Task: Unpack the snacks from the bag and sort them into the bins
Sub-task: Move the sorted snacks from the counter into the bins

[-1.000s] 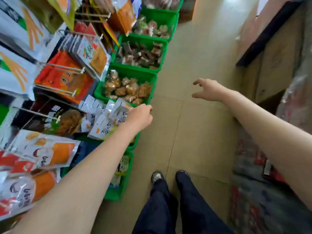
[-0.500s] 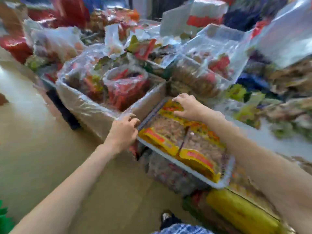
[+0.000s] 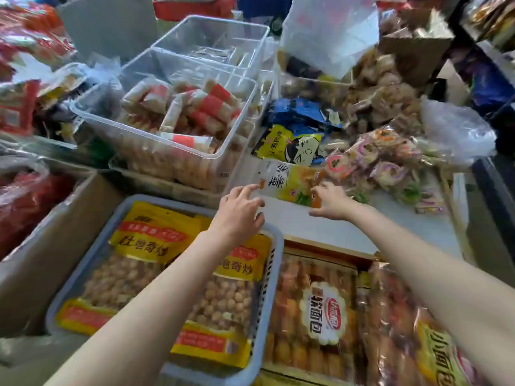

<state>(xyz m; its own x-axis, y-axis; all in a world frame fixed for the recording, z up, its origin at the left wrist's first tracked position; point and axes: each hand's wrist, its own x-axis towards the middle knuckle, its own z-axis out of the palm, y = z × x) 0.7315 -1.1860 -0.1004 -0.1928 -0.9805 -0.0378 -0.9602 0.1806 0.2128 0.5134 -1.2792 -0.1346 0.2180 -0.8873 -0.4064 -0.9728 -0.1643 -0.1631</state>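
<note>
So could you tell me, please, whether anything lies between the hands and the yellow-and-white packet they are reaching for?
Nothing visible does. Both hands are already at the packet: the left hand at its near left end, the right hand at its near right corner.

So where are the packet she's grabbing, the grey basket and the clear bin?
Packet [image 3: 289,183]: head view, its yellow middle.
Grey basket [image 3: 271,277]: head view, right wall.
Clear bin [image 3: 156,140]: head view, front rim.

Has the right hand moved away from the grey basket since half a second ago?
Yes. The right hand has left the grey basket and now grips a yellow-and-white snack packet on the surface beyond it.
</note>
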